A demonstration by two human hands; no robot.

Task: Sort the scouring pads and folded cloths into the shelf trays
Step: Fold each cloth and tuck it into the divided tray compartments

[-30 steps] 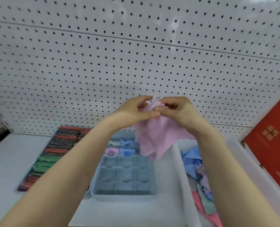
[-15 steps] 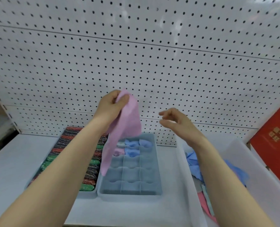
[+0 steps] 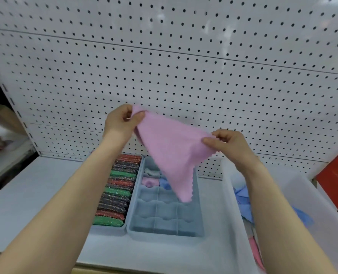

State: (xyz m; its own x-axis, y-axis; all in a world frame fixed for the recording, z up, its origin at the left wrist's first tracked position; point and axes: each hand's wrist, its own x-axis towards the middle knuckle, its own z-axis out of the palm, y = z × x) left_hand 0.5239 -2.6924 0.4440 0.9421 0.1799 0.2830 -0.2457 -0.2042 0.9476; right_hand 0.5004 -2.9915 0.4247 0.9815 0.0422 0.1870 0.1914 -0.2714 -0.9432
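Head view: left hand [image 3: 120,123] pinches 1 corner of a pink cloth [image 3: 172,153], right hand [image 3: 229,145] pinches another, stretching it in the air above the divided tray [image 3: 164,230]. Scouring pads [image 3: 116,192] fill the tray to its left; loose cloths [image 3: 243,196] lie in the bin [image 3: 231,224] on the right.
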